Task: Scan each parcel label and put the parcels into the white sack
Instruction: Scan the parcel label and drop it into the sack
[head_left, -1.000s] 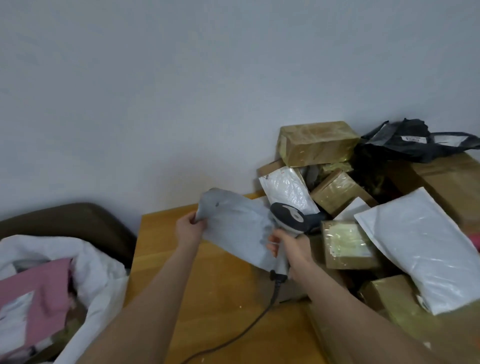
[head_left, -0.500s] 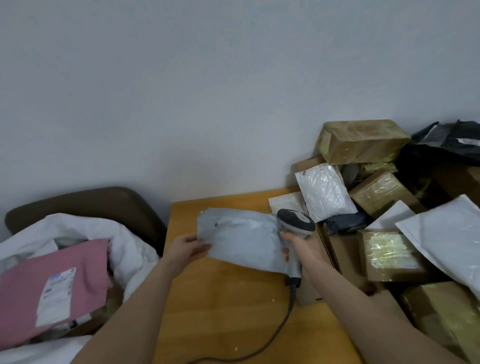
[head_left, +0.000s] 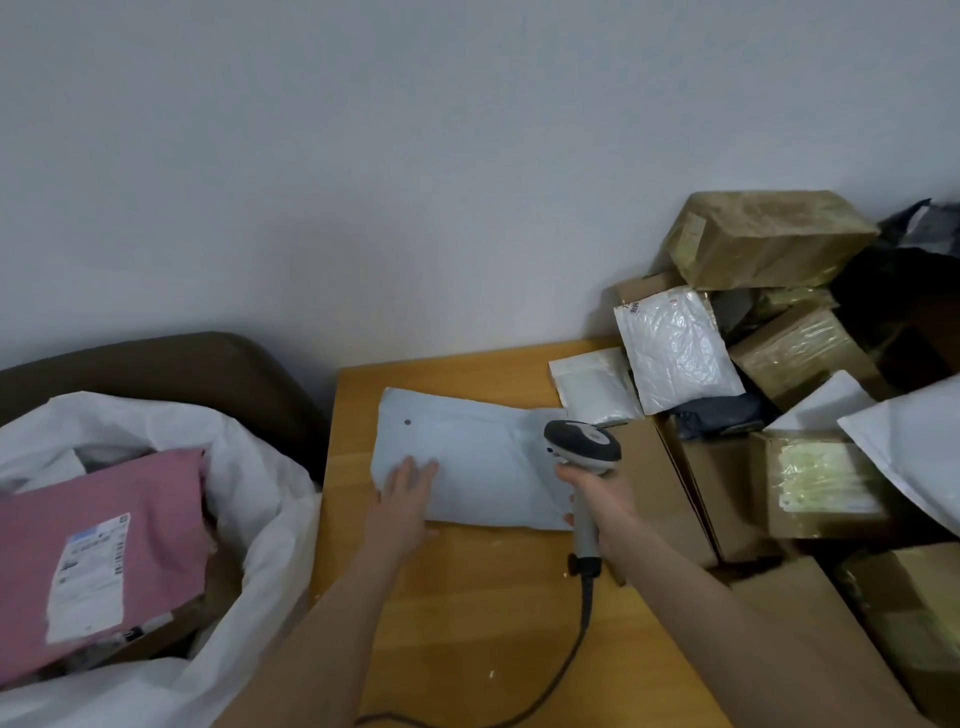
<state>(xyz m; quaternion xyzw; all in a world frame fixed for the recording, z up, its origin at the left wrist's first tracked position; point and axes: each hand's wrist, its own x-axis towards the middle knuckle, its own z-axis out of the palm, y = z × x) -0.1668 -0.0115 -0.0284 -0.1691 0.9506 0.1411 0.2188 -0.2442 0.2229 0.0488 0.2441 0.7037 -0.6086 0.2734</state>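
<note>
To the right I see a pile of parcels against the wall: a taped box on top, a bubble mailer leaning below it, more brown boxes crowding up to the right hand. A small white pouch lies just beyond the scanner. The scanner's cable trails back across the table toward me.

To the left, beside the table's edge, the white sack gapes open with a pink parcel inside, its label facing up. A brown chair back stands behind the sack.

The table is bare wood with a few pale crumbs; the wall is plain and pale grey.

The grey mailer lies flat on the table between the sack and the pile. Its long axis runs left to right, the right end a little nearer me. The face I see is plain, with one dark dot by the far-left corner.

The left hand lies on the mailer's near-left corner, fingers straight and slightly spread. The right hand's fingers curl round the scanner's handle, and the scanner's head sits over the mailer's right end.
</note>
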